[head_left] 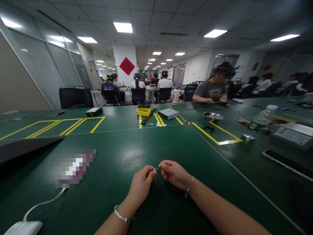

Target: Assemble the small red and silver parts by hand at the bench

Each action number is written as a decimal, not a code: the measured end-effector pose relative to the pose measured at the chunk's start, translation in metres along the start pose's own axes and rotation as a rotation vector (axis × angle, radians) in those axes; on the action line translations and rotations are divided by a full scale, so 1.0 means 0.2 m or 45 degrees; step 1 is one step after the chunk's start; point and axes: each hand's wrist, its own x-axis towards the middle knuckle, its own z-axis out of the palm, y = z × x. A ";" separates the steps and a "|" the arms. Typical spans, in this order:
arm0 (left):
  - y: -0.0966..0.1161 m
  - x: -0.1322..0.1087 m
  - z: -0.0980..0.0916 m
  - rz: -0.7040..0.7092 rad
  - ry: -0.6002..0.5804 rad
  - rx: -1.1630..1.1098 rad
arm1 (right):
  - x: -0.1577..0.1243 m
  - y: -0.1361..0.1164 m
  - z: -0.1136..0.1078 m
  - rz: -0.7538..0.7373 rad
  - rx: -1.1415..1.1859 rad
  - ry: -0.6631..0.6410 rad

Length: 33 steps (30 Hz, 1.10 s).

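Observation:
My left hand (141, 182) is closed in a pinch, thumb against forefinger, low in the middle of the head view. Between those fingertips sits a small, dark, partly shiny piece (156, 168), too small to name. Just to its right, my right hand (176, 174) is curled with thumb and forefinger together, its tips very near the small piece. Whether anything is between the right fingertips I cannot make out. Both hands are just above the green tabletop (117, 156).
Farther back stand a yellow box (143, 112) with black cables, a grey metal box (168, 113) and a metal bowl (213, 116). On the right are a plastic bottle (260, 122) and a phone (288, 163). A white cable (46, 203) lies left. Across the table sits a person (212, 88).

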 end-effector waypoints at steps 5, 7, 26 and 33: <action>-0.01 0.01 0.01 -0.008 0.069 -0.084 | 0.00 0.00 0.01 -0.044 0.064 -0.014; -0.01 0.01 0.01 -0.006 0.081 -0.077 | 0.00 0.00 0.01 -0.050 0.084 -0.028; -0.01 0.02 0.01 -0.019 0.086 -0.113 | 0.00 0.01 0.00 -0.027 0.048 -0.068; -0.02 0.01 0.00 -0.037 0.082 -0.093 | -0.01 -0.01 0.01 -0.001 -0.009 -0.049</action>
